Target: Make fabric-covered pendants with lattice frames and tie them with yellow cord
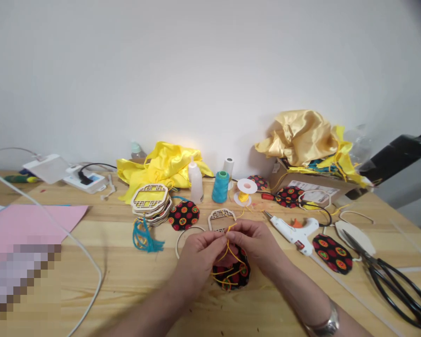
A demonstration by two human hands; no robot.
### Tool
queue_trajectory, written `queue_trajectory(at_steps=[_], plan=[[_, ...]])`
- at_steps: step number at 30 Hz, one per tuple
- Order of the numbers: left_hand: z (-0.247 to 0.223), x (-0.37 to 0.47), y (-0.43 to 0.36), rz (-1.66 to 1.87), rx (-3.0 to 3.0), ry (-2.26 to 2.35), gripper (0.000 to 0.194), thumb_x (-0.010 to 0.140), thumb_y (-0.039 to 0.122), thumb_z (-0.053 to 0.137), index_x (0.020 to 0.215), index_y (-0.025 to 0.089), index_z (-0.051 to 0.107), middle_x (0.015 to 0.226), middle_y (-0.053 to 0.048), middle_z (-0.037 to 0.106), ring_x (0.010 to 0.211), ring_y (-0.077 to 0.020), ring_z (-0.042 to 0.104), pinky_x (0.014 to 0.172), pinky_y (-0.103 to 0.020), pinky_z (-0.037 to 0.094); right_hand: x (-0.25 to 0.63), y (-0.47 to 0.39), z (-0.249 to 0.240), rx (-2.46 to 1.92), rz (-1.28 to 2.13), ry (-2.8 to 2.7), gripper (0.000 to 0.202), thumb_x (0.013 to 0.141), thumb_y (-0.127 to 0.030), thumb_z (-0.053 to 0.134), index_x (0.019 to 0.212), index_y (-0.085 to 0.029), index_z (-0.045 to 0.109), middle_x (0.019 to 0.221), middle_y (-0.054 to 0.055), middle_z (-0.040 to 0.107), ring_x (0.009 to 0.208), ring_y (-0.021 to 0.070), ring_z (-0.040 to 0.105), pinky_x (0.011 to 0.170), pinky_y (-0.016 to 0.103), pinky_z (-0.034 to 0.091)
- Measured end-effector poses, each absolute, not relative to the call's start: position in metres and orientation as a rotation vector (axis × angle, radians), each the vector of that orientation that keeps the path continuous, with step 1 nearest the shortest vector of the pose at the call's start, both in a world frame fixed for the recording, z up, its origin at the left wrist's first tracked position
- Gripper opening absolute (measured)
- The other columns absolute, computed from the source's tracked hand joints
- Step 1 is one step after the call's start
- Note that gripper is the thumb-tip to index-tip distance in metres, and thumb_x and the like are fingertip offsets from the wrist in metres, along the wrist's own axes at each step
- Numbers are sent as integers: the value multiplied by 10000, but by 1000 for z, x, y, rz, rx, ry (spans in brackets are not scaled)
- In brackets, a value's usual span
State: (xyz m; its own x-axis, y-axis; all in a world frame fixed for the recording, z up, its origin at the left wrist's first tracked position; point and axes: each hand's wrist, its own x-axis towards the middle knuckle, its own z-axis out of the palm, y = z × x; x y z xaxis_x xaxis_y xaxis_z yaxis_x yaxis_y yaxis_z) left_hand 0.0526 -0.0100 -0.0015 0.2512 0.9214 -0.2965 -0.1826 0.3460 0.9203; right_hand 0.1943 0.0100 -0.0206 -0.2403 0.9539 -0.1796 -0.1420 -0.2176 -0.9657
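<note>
My left hand [200, 255] and my right hand [254, 241] meet at the middle of the table, fingertips pinched together on a thin yellow cord [232, 252]. Loose ends of the cord hang below the fingers, over a black fabric piece [241, 277] patterned with red and orange flowers. Just beyond my fingertips lies a wooden lattice frame [221, 214], partly covered by the hands. A thin pale ring [178, 241] is beside my left hand, partly hidden by it. How the cord is looped between the fingers is too small to make out.
A glue gun [294, 229], large black scissors [386, 276] and another patterned piece [332, 253] lie at right. Behind stand a blue thread cone [220, 188], a yellow cord spool [245, 192] and a bottle [195, 182]. Stacked lattice frames [149, 199] and a blue tassel [145, 236] are at left.
</note>
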Motion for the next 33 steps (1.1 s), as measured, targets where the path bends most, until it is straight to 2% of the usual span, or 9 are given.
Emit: queue_trajectory(at_steps=[4,10,14,17,21,24,27,30,33], plan=[[-4,54,-12,828,1068,1149,208,753,316,612,704,155,734,594,-19,653,577,-141,568,571,-227,441,198,8,-18,-1098,1607,-1139,207,650,-329,713,614,-147,620,512,-26,572,467,99,500,495,239,397],[-8,48,-14,900,1602,1308,237,814,281,519,755,194,731,615,-7,654,575,-142,560,537,-216,422,205,10,-11,-1203,1370,-1301,135,679,-279,673,639,-152,652,673,7,632,631,129,553,626,260,426],[-13,45,-12,1104,1881,1282,215,792,186,521,867,200,722,843,-50,697,757,-166,625,726,-257,473,204,7,-12,-1178,1330,-1346,91,723,-237,620,693,-152,627,851,38,650,783,152,579,728,276,438],[-16,46,-10,1178,1828,1290,177,759,164,551,806,204,717,916,-61,660,854,-174,618,792,-271,469,204,6,-13,-1153,1406,-1335,65,751,-225,585,735,-162,587,747,18,640,698,135,577,666,263,446],[-12,49,-8,1084,1387,1245,89,710,159,585,691,185,668,875,-54,636,820,-180,624,727,-274,492,202,6,-15,-1237,1474,-1326,82,744,-225,579,698,-157,576,535,-24,570,483,93,490,500,221,389],[-8,49,-9,972,997,1068,158,676,133,605,824,186,625,761,-22,648,713,-168,636,677,-285,500,200,7,-14,-1270,1524,-1258,84,703,-224,603,672,-147,593,554,-12,597,455,78,475,463,207,373],[-7,50,-9,950,909,989,284,698,183,642,980,190,609,824,-15,642,665,-138,618,671,-280,492,197,6,-14,-1285,1588,-1191,106,673,-248,628,660,-146,604,541,-14,605,457,85,510,470,209,402],[-8,50,-8,919,969,1073,311,723,282,657,1009,162,639,741,-6,623,531,-83,527,538,-213,431,197,5,-12,-1322,1559,-1186,121,637,-252,660,637,-140,614,541,-21,601,450,77,510,464,204,413],[-8,51,-7,880,995,1138,265,721,317,659,913,139,694,624,4,593,480,-64,436,453,-183,331,197,4,-9,-1340,1547,-1186,111,620,-238,670,618,-139,619,532,-28,598,426,59,479,437,186,393]])
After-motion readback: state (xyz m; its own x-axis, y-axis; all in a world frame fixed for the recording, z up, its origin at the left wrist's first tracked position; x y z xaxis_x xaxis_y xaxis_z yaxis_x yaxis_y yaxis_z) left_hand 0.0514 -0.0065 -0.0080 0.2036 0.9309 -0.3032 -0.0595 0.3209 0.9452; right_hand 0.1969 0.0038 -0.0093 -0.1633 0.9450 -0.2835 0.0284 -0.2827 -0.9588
